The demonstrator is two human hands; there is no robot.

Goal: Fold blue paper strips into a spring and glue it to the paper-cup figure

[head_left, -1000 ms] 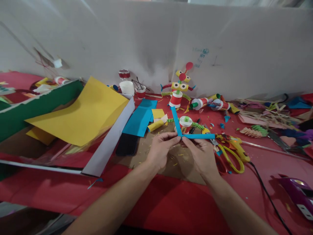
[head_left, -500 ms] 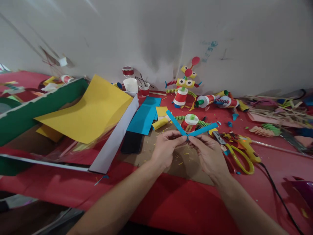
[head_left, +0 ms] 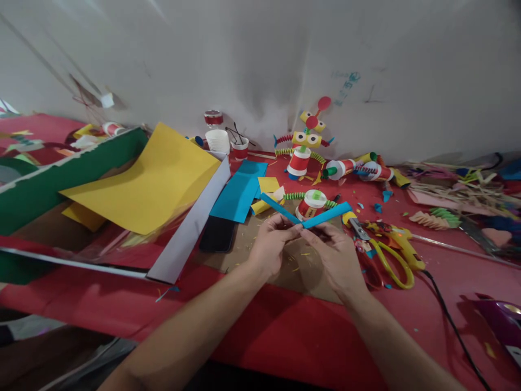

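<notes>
Two blue paper strips [head_left: 328, 215] meet in a wide V, pinched at the joint between both my hands. My left hand [head_left: 273, 241] is closed on the left side of that joint, its thumb and forefinger pressed together. From the other side my right hand [head_left: 334, 251] grips the same spot, its fingertips nearly touching the left ones. Just behind the strips stands a red and white paper cup [head_left: 312, 204] with green folded-paper arms. A brown cardboard sheet [head_left: 301, 277] lies under my hands.
Right of my hands lie yellow-handled scissors [head_left: 391, 263] and a yellow glue gun [head_left: 407, 247] with a cord. At left stands an open box [head_left: 179, 228] with yellow paper [head_left: 142, 184]. Blue paper [head_left: 238, 193] and a dark phone [head_left: 217, 234] lie between. Finished cup figures [head_left: 300, 162] stand by the wall.
Both hands have shifted slightly left with the blue strips. The V has opened wider, its left arm now lying lower. The view has moved a little.
</notes>
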